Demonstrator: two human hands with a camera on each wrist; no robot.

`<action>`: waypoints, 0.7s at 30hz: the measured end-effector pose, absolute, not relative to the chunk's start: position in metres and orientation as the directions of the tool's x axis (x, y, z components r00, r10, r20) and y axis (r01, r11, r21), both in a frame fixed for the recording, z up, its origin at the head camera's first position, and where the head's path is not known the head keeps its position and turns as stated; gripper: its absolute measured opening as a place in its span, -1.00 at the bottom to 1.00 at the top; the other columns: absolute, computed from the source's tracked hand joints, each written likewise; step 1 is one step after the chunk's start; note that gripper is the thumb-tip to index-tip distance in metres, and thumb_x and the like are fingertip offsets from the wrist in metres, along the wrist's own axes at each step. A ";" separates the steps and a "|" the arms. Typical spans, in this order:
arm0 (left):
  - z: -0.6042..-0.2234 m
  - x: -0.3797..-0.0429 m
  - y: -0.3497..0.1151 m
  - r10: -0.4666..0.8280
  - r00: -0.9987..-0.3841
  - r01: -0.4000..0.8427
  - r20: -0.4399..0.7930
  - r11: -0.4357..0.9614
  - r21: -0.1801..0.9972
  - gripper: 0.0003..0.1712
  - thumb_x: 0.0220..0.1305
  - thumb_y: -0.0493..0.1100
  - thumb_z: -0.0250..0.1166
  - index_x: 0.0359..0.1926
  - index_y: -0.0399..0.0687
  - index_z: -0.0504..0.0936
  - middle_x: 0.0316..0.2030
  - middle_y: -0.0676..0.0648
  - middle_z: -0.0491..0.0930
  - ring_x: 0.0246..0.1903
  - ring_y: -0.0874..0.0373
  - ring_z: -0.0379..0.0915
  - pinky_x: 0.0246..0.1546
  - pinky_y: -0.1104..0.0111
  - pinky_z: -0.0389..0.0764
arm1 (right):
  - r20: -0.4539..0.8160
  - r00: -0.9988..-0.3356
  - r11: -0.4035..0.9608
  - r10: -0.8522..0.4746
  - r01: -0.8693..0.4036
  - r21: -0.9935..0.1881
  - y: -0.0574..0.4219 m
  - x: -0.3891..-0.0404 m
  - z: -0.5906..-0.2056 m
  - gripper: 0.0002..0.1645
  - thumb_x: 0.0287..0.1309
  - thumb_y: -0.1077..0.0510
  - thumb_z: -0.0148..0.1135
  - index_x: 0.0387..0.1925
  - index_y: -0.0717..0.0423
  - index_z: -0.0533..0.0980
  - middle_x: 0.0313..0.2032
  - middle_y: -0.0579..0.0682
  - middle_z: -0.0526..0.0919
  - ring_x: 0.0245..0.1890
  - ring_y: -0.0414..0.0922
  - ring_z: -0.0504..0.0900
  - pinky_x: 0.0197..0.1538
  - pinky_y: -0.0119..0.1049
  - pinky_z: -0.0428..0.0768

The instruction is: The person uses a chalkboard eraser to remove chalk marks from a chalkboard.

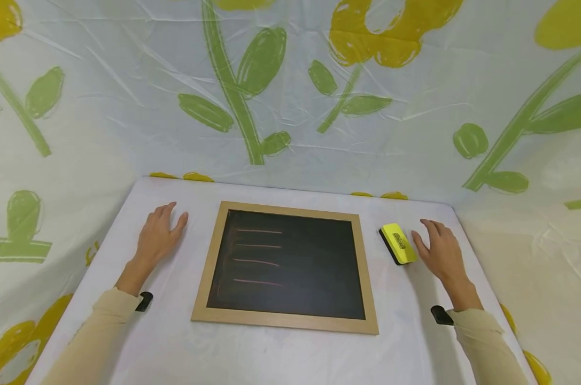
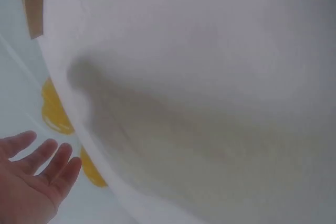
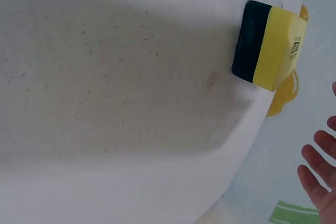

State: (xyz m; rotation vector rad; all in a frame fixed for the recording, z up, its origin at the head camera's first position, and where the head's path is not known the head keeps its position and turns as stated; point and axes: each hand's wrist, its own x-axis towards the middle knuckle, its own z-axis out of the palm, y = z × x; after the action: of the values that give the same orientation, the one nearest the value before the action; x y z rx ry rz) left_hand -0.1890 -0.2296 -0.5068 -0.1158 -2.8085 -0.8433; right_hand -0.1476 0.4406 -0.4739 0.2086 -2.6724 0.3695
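Note:
A small blackboard [image 1: 314, 267] in a light wooden frame lies on the white table, with several reddish chalk lines on its left half. To its right sits a yellow board eraser [image 1: 399, 243] with a black felt underside; the right wrist view also has this eraser [image 3: 268, 45]. My right hand [image 1: 441, 251] is just right of the eraser, apart from it, fingers loose and holding nothing. Left of the blackboard, my left hand [image 1: 157, 235] is held with relaxed fingers and nothing in it. In the left wrist view, the left hand [image 2: 34, 182] shows spread fingers.
A white-covered table [image 1: 280, 358] carries the board and eraser. Behind and around it hangs a pale cloth [image 1: 141, 107] printed with yellow flowers and green leaves. Each wrist bears a black device, such as the wrist camera [image 1: 145, 301] on the left.

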 end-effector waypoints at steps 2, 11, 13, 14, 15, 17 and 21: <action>-0.507 -0.187 -0.227 0.003 -0.981 0.115 0.192 0.810 0.575 -0.23 0.59 0.18 -0.02 0.40 -0.45 0.33 0.30 -0.54 0.33 0.25 -0.48 0.26 0.24 -0.29 0.32 | 0.403 -0.913 0.953 -0.069 -0.180 -0.243 0.438 -0.150 -0.473 -0.46 0.32 0.19 0.31 0.19 0.48 0.44 0.13 0.52 0.49 0.09 0.47 0.45 0.15 0.42 0.40; -0.506 -0.183 -0.208 -0.010 -0.990 0.096 0.143 0.694 0.713 -0.25 0.60 0.16 -0.01 0.41 -0.44 0.32 0.20 -0.49 0.42 0.02 -0.32 0.47 0.06 -0.16 0.47 | 0.282 -0.959 0.934 0.019 -0.083 -0.347 0.430 -0.152 -0.472 -0.42 0.42 0.09 0.23 0.28 0.42 0.40 0.17 0.50 0.44 0.08 0.41 0.45 0.07 0.40 0.44; -0.508 -0.182 -0.204 -0.013 -0.991 0.091 0.135 0.673 0.734 -0.25 0.61 0.15 -0.01 0.42 -0.44 0.31 0.18 -0.48 0.43 -0.01 -0.30 0.47 0.04 -0.13 0.49 | 0.273 -0.962 0.931 0.022 -0.079 -0.356 0.429 -0.152 -0.471 -0.41 0.43 0.08 0.22 0.29 0.42 0.40 0.16 0.49 0.46 0.07 0.39 0.46 0.06 0.39 0.45; -0.509 -0.182 -0.202 -0.015 -0.992 0.086 0.128 0.665 0.742 -0.26 0.61 0.15 -0.01 0.42 -0.44 0.31 0.17 -0.47 0.43 -0.01 -0.29 0.47 0.04 -0.13 0.49 | 0.265 -0.964 0.930 0.023 -0.077 -0.358 0.428 -0.152 -0.471 -0.41 0.44 0.07 0.21 0.29 0.41 0.39 0.15 0.49 0.46 0.07 0.39 0.46 0.05 0.39 0.45; -0.509 -0.181 -0.200 -0.019 -0.993 0.078 0.119 0.655 0.751 -0.26 0.60 0.15 -0.01 0.42 -0.43 0.31 0.17 -0.47 0.43 -0.01 -0.29 0.47 0.04 -0.12 0.49 | 0.258 -0.966 0.930 0.024 -0.074 -0.361 0.428 -0.152 -0.471 -0.40 0.44 0.06 0.20 0.29 0.41 0.39 0.15 0.48 0.46 0.07 0.39 0.46 0.05 0.39 0.46; -0.511 -0.180 -0.197 -0.024 -0.995 0.059 0.097 0.640 0.766 -0.25 0.60 0.16 -0.01 0.43 -0.42 0.31 0.16 -0.44 0.44 0.00 -0.27 0.46 0.04 -0.10 0.49 | 0.247 -0.969 0.927 0.022 -0.073 -0.369 0.426 -0.152 -0.472 -0.40 0.46 0.05 0.19 0.30 0.41 0.38 0.16 0.48 0.46 0.07 0.38 0.46 0.06 0.39 0.45; -0.513 -0.179 -0.191 -0.032 -0.997 0.032 0.065 0.614 0.789 -0.26 0.61 0.17 -0.03 0.43 -0.40 0.32 0.14 -0.41 0.45 0.02 -0.26 0.44 0.06 -0.08 0.46 | 0.241 -0.970 0.915 0.014 -0.084 -0.394 0.423 -0.154 -0.473 -0.38 0.47 0.02 0.18 0.30 0.42 0.38 0.15 0.48 0.47 0.08 0.38 0.46 0.05 0.38 0.45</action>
State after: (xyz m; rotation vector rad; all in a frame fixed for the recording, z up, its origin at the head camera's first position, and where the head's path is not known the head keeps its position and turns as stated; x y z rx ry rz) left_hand -0.1794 -0.1906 -0.5130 0.0004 -2.7560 -1.3493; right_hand -0.1535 0.4229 -0.4731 0.0527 -2.8376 0.5996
